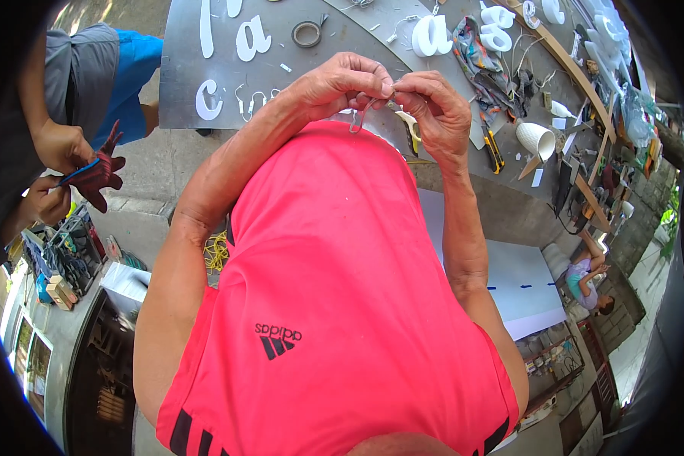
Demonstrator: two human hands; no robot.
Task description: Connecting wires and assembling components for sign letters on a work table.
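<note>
Both my hands meet over the near edge of the grey table, fingertips almost touching. My left hand is closed in a pinch on a thin wire, which loops down below the fingers. From the other side my right hand pinches the same wire between thumb and forefinger. The exact spot where they meet is too small to make out. A tool with pale yellow handles, perhaps pliers, lies beside my right hand. White cut-out letters and small white modules on wires lie past my left forearm.
A tape roll, crumpled patterned cloth, yellow utility knife and white textured cup-like piece lie on the table. At left, another person's hands hold a dark red glove and something blue. Another person is at far right.
</note>
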